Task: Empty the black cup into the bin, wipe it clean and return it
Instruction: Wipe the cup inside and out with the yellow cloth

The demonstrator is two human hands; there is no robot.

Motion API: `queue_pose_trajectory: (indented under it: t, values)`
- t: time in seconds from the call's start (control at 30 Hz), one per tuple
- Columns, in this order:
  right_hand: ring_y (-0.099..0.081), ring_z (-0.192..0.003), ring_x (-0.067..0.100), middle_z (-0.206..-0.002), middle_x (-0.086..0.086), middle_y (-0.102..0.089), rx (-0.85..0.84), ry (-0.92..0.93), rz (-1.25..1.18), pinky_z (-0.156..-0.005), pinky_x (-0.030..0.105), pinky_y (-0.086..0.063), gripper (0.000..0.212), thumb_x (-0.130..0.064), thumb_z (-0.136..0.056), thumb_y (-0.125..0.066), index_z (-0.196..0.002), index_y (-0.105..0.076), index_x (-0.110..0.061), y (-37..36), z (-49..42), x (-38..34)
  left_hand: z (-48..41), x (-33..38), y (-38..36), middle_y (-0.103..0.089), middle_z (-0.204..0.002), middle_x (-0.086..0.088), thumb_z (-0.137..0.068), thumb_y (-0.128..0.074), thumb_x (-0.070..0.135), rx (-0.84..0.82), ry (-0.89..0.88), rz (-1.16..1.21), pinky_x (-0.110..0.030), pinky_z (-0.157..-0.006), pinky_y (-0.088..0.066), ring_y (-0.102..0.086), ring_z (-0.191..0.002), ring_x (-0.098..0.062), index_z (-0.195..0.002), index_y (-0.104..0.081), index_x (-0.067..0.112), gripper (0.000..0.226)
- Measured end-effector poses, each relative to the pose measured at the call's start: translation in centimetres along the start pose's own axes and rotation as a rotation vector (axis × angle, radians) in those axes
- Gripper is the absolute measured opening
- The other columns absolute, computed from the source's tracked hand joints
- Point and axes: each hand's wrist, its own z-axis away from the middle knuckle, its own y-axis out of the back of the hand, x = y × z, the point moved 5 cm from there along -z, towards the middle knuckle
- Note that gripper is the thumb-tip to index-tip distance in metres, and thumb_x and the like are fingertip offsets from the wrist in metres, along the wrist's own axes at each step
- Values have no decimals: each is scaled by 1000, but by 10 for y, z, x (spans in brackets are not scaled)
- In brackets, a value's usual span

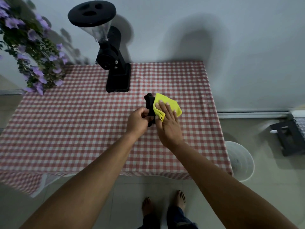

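Note:
I hold the black cup (149,103) above the middle of the checked table, tilted on its side. My left hand (138,120) grips its lower part. My right hand (168,123) presses a yellow cloth (168,104) against the cup's right side, fingers spread flat over the cloth. Most of the cup is hidden behind the two hands and the cloth. The white bin (241,161) stands on the floor just off the table's right front corner.
A black coffee grinder (113,63) with a clear hopper stands at the table's back middle. Purple flowers (33,52) hang over the back left corner. The red-and-white checked tablecloth (74,121) covers the table. A black rack (290,138) lies on the floor, right.

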Motion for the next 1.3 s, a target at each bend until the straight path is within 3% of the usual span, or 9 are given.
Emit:
queue_pose_trajectory:
  t: [0.13, 0.37, 0.53, 0.73, 0.9, 1.07, 1.13, 1.23, 1.3]
  values:
    - [4, -151, 10, -165, -7, -8, 43, -251, -119, -123, 45, 0, 59, -39, -98, -16, -155, -12, -25, 5, -4, 27, -1, -5, 0, -75, -93, 1, -91, -70, 9, 2, -25, -50, -41, -82, -62, -73, -91, -20, -91, -67, 25, 16]
    - [8, -151, 9, -164, -9, -6, 0, 29, -41, -122, 34, 9, 53, -34, -104, -21, -156, -13, -26, -3, -6, -6, -9, -1, 5, -75, -95, -2, -92, -71, 9, -31, -35, -50, -35, -75, -63, -73, -85, -20, -96, -71, 17, 9]
    - [-25, -147, 24, -156, 4, -36, 114, -362, -268, -121, 48, -13, 54, -33, -99, -28, -149, -36, -17, 18, -25, 31, -8, -3, 4, -76, -91, 0, -91, -71, 7, -44, -57, -81, -27, -72, -62, -75, -87, -17, -91, -69, 20, 13]
    - [0, -152, 12, -163, -7, -17, -20, -52, -147, -123, 37, 5, 52, -31, -103, -25, -153, -25, -19, 5, -26, -11, -20, 1, 4, -77, -94, -3, -91, -73, 16, -22, 15, -46, -40, -75, -64, -75, -84, -23, -94, -71, 23, 9]
    - [-8, -152, 19, -163, -3, -21, 47, -316, -114, -123, 40, 1, 52, -30, -102, -25, -153, -27, -20, 9, -35, 28, -35, 6, 10, -73, -113, 0, -88, -74, 26, 26, 178, -62, -44, -89, -61, -70, -101, -20, -123, -68, 20, 36]
    - [3, -152, 12, -163, -9, -16, -50, 71, 86, -123, 36, 4, 55, -39, -101, -17, -154, -22, -27, 1, -8, 1, -43, 12, 14, -74, -94, -3, -82, -76, 27, 54, 289, -13, -48, -87, -61, -72, -94, -26, -85, -68, 24, 9]
    - [4, -152, 10, -163, -10, -13, -44, 60, 93, -124, 37, 2, 56, -43, -100, -13, -155, -19, -29, 1, -4, 14, -47, 11, 13, -75, -103, -7, -81, -79, 23, 36, 345, 42, -48, -83, -62, -72, -96, -29, -96, -71, 18, 18]
    - [3, -152, 10, -164, -8, -10, -3, -115, -28, -124, 40, -8, 55, -38, -103, -17, -156, -16, -26, 8, -9, 33, -44, 17, 13, -69, -119, -10, -88, -76, 23, 15, 387, 48, -33, -57, -60, -72, -96, -30, -127, -65, 9, 43]
    - [1, -151, 11, -165, -6, -10, -27, -166, -95, -124, 40, -11, 52, -32, -105, -20, -156, -16, -23, 12, -16, 32, -44, 20, 13, -67, -122, -8, -95, -66, 29, -51, 342, -3, -31, -54, -56, -72, -98, -29, -133, -61, 12, 42]
